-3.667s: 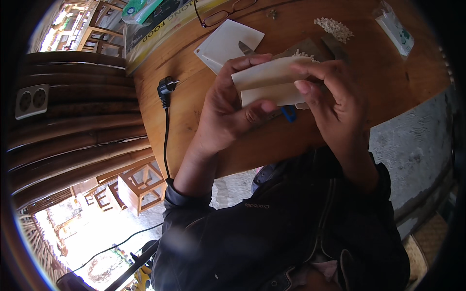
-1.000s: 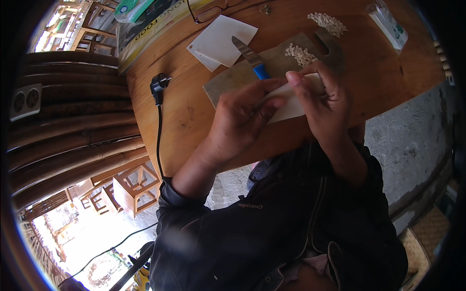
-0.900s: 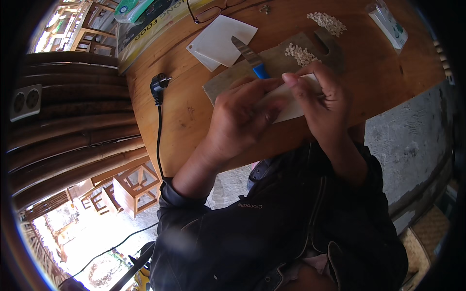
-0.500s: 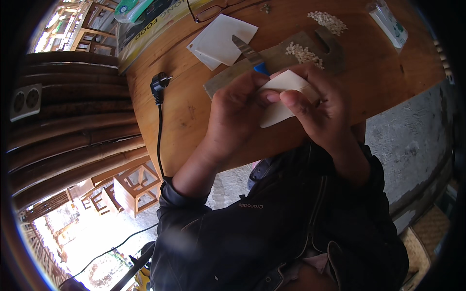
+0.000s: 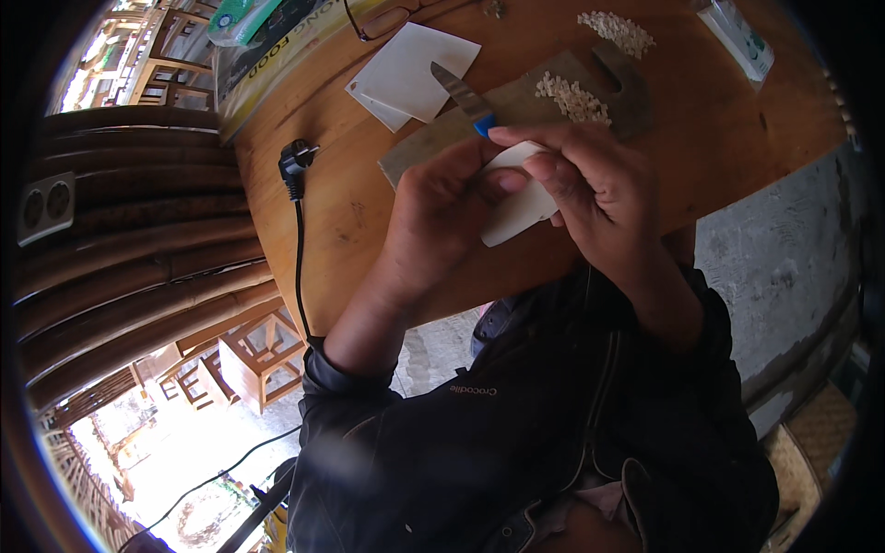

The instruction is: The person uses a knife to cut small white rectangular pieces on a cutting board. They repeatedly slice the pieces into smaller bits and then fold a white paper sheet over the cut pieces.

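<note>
A folded piece of white paper (image 5: 516, 214) is held between both my hands above the table's front edge. My left hand (image 5: 431, 207) closes on its left side, the thumb pressed flat on its face. Fingers of my right hand (image 5: 604, 189) grip the upper right edge, thumb and forefinger pinching it. Just beyond my hands lies a knife (image 5: 458, 92) with a blue handle partly hidden by my fingers. Its blade tip reaches toward square white sheets (image 5: 419, 69). A small heap of pale seed-like bits (image 5: 573, 100) rests on a grey-brown board (image 5: 415, 152).
Another heap of pale bits (image 5: 618, 34) lies farther back on the wooden table (image 5: 359, 221). At the far right is a white packet (image 5: 740, 41). A black power plug (image 5: 296, 164) with its cord lies on the left. Eyeglasses (image 5: 385, 20) sit at the back.
My right hand's fingers have shifted over the paper's top edge, and the paper now shows a narrower shape with its upper corner turned down. The view has moved slightly.
</note>
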A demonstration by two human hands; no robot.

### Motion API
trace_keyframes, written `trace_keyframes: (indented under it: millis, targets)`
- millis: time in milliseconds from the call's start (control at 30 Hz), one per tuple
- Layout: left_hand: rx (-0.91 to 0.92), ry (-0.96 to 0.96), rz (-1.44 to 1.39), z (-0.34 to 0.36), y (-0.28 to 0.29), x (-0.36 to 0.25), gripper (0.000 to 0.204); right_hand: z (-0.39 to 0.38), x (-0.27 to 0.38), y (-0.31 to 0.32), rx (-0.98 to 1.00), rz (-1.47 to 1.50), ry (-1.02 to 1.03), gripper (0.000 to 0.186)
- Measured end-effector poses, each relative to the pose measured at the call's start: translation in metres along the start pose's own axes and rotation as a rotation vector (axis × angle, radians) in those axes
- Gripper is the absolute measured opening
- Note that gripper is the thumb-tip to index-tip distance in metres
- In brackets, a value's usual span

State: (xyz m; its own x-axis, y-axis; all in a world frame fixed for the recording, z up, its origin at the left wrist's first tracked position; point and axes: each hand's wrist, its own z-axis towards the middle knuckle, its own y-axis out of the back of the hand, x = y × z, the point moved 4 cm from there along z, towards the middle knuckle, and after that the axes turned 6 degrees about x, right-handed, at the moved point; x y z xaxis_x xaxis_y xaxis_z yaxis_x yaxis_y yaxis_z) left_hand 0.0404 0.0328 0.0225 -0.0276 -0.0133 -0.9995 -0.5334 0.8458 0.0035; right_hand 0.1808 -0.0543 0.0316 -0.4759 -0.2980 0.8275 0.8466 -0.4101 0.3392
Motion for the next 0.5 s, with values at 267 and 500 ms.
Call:
trace_keyframes:
  millis: [267, 500]
  targets:
    - [-0.035, 0.233, -0.031, 0.005, -0.001, -0.006, 0.043, -0.003, -0.006, -0.003, 0.003, 0.34, -0.184, 0.026]
    - [-0.082, -0.027, -0.121, 0.005, 0.01, 0.002, 0.036, -0.004, -0.013, -0.007, -0.006, 0.103, -0.154, 0.025]
